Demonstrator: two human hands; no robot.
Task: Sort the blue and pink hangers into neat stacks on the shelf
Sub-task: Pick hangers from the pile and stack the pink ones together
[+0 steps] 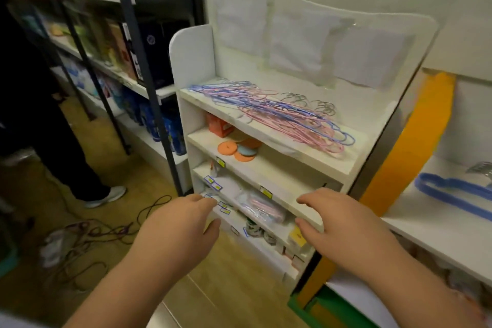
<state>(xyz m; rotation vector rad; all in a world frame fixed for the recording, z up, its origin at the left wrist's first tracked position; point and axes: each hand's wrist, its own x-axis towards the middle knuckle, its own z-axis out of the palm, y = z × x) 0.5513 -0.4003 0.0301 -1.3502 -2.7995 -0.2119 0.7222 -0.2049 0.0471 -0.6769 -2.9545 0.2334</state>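
A mixed heap of thin pink and blue wire hangers [277, 112] lies spread across the top board of a white shelf unit [314, 160], their metal hooks pointing to the back. Both my hands hover in front of the unit's lower boards, well below the heap. My left hand [181, 226] has loosely bent fingers and holds nothing. My right hand [343, 224] is likewise relaxed and empty, close to the edge of a lower board. On a second shelf at the far right lie blue hangers [452, 192].
Lower boards hold an orange box [219, 125], round orange and blue discs [239, 150] and packaged goods. A dark metal rack [138, 61] with stock stands left. Another person [40, 114] stands by it, and cables [87, 231] lie on the wooden floor.
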